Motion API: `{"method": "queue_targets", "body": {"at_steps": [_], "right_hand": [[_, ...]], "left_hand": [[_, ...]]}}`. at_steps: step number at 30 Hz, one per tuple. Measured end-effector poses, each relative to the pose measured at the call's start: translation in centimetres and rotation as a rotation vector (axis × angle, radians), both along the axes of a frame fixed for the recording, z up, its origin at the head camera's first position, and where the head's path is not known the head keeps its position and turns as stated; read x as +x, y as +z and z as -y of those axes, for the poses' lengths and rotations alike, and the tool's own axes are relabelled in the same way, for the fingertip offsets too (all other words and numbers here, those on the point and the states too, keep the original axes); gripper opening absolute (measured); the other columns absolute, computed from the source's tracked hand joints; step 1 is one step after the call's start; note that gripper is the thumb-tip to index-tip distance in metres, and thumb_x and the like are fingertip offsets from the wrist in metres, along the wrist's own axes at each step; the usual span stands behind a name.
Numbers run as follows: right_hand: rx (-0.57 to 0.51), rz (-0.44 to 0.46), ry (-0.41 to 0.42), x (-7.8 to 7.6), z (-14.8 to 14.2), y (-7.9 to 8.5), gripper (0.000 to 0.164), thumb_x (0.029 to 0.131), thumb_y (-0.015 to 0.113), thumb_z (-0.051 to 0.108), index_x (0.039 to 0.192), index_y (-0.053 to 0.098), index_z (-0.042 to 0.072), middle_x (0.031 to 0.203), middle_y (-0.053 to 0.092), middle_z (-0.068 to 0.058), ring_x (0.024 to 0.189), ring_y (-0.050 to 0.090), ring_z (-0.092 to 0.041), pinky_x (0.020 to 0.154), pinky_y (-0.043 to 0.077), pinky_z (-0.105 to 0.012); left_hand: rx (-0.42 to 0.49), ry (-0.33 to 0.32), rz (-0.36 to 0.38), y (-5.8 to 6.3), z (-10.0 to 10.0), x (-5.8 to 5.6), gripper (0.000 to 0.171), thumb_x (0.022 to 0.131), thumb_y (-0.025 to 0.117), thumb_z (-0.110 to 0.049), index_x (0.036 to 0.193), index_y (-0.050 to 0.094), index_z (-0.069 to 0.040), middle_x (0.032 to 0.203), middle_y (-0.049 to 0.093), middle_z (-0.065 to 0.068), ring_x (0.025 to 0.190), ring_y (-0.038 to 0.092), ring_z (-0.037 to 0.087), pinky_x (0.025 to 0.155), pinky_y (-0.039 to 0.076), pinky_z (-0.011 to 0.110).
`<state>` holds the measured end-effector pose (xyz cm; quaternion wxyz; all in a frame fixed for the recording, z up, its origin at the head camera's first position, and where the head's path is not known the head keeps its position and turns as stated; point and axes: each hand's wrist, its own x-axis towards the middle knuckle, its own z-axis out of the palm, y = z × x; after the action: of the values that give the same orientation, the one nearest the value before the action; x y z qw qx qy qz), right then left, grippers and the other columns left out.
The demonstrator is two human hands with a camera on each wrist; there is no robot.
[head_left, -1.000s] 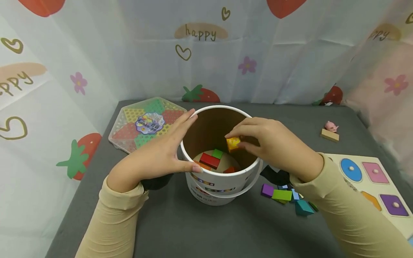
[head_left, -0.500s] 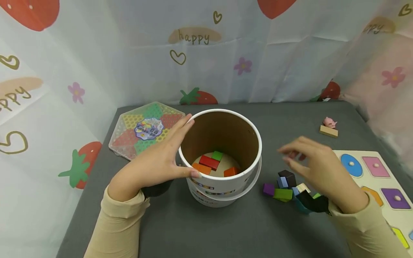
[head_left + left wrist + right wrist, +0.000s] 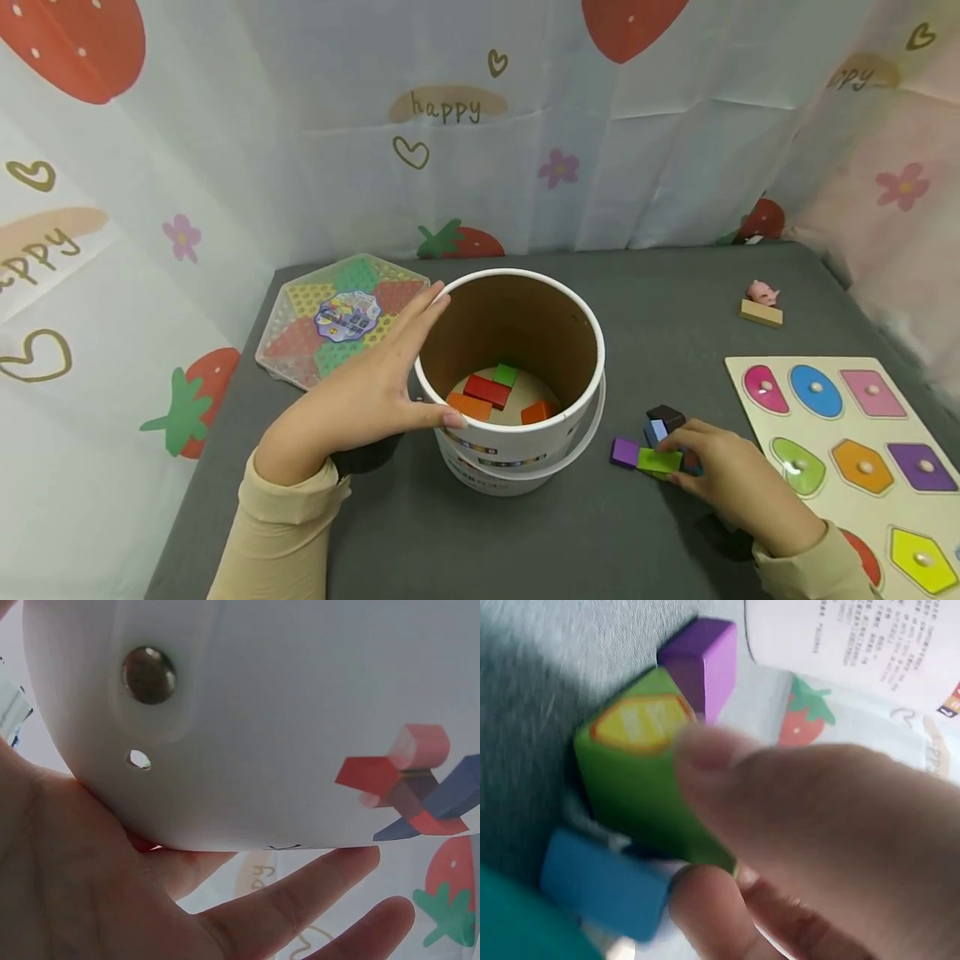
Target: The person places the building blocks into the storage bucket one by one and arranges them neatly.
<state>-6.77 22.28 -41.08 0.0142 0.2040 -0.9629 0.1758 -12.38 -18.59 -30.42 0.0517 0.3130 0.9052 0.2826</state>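
A white bucket (image 3: 495, 482) with a brown inner wall stands mid-table. My left hand (image 3: 360, 392) rests against its left rim, fingers spread and fairly straight, thumb over the near edge. In the left wrist view, fingertips touch the rim. Inside lie a red block (image 3: 487, 390), a green block (image 3: 505, 375) and orange blocks (image 3: 468, 407). To the right, my right hand (image 3: 727, 483) pinches a lime-green block (image 3: 634, 787) between thumb and fingers, low over the table. A purple block (image 3: 625, 452) sits beside it, with a blue block (image 3: 604, 885) and a black block (image 3: 666, 416) close by.
At far left lies a hexagonal game board (image 3: 341, 321) in clear packaging. A cream shape-puzzle board (image 3: 813, 431) with knobbed pieces covers the right side. Further back sit a pink pig figure (image 3: 762, 292) and a tan wooden block (image 3: 761, 313).
My right hand has let go of an orange-yellow block in the bucket, then moved right and down to the lime-green block. My left hand stays at the rim.
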Motion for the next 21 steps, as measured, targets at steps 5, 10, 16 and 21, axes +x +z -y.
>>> {"method": "queue_targets", "body": {"at_steps": [5,10,16,21], "right_hand": [[-0.065,-0.057,-0.007,0.0,0.2,0.7,0.037,0.064,0.087,0.005,0.089,0.069,0.026,0.078,0.054,0.015,0.062,0.048,-0.001,0.052,0.04,-0.023],[-0.188,-0.15,-0.089,0.0,0.9,3.7,0.042,0.066,0.084,-0.003,0.097,0.07,0.021,0.088,0.06,0.01,0.064,0.052,-0.002,0.058,0.047,-0.017],[-0.488,-0.438,-0.103,-0.9,4.1,8.9,0.038,0.066,0.079,-0.015,0.098,0.072,0.004,0.109,0.064,-0.002,0.084,0.058,-0.006,0.077,0.045,-0.01],[-0.662,-0.525,0.045,-1.1,8.4,13.3,0.036,0.065,0.073,-0.023,0.095,0.071,-0.003,0.109,0.062,-0.014,0.091,0.057,-0.013,0.079,0.046,-0.015]], "left_hand": [[0.003,-0.007,-0.002,0.0,0.1,0.1,0.114,0.074,0.066,-0.068,0.154,-0.002,-0.024,0.156,-0.011,-0.017,0.143,0.01,0.013,0.106,0.032,0.044],[0.003,-0.015,0.003,0.1,0.0,0.0,0.114,0.075,0.066,-0.068,0.154,-0.002,-0.024,0.156,-0.011,-0.017,0.142,0.012,0.013,0.106,0.031,0.044],[0.01,-0.013,0.015,0.0,0.1,-0.1,0.114,0.075,0.067,-0.066,0.154,-0.004,-0.025,0.155,-0.013,-0.019,0.142,0.016,0.016,0.105,0.033,0.045],[0.019,-0.013,0.024,0.1,0.2,0.0,0.114,0.075,0.068,-0.064,0.154,-0.004,-0.025,0.156,-0.013,-0.018,0.142,0.017,0.018,0.105,0.032,0.046]]}}
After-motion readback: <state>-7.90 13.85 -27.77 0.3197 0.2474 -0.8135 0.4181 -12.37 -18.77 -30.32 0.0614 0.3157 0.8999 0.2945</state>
